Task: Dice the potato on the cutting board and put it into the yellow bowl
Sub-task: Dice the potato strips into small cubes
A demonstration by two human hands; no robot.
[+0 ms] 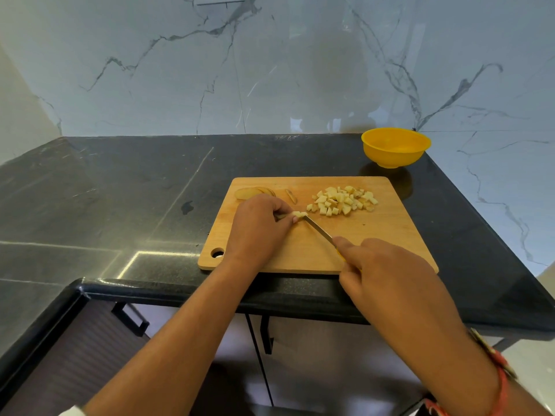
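Near edge: right hand point(387, 274) has its fingers point(345, 244) wrapped round the yellow handle of the knife point(319, 231), index laid along the blade spine, blade tip down on the cutting board point(375, 235) against a small potato piece point(298, 214); left hand point(258, 226) is curled, pinching that piece from its left side. Further back on the board: diced potato pile point(342, 201) right of centre, uncut slices point(255, 193) at far left, partly behind the left hand, one loose sliver point(291, 196) between them. Yellow bowl point(395, 147) sits on the dark table point(120, 190) just past the board's far right corner, by the marble wall point(270, 70).
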